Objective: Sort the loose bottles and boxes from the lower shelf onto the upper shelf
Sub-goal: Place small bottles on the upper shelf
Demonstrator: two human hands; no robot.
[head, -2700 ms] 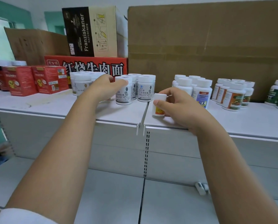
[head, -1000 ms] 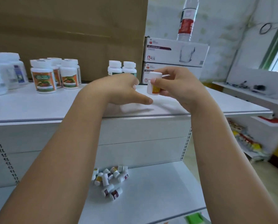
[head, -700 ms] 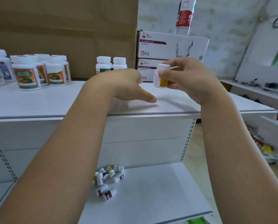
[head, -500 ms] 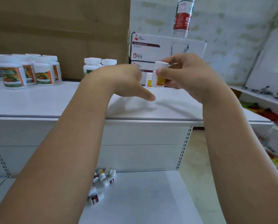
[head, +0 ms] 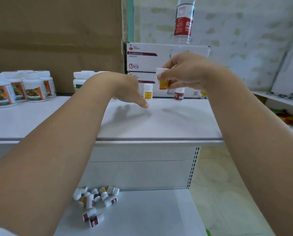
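Observation:
My right hand (head: 185, 72) pinches a small white bottle with a yellow label (head: 163, 80) above the back of the upper shelf (head: 168, 123). Just below it stand a matching yellow-label bottle (head: 148, 91) and a dark-red-label bottle (head: 179, 94), in front of the white glass-mug boxes (head: 147, 57). My left hand (head: 127, 89) hovers over the shelf with loosely bent fingers, holding nothing. A heap of several small loose bottles (head: 96, 201) lies on the lower shelf (head: 151, 215).
Larger white bottles with orange-green labels (head: 21, 87) and green-label bottles (head: 81, 80) stand at the left by a big cardboard sheet (head: 57, 34). A water bottle (head: 183, 21) stands on the boxes. The shelf unit ends at the right, beside the floor (head: 215, 176).
The view swung right along the shelf. My right hand carried the yellow-label bottle toward the back near the mug boxes; two small bottles standing there came into view. My left hand stayed empty.

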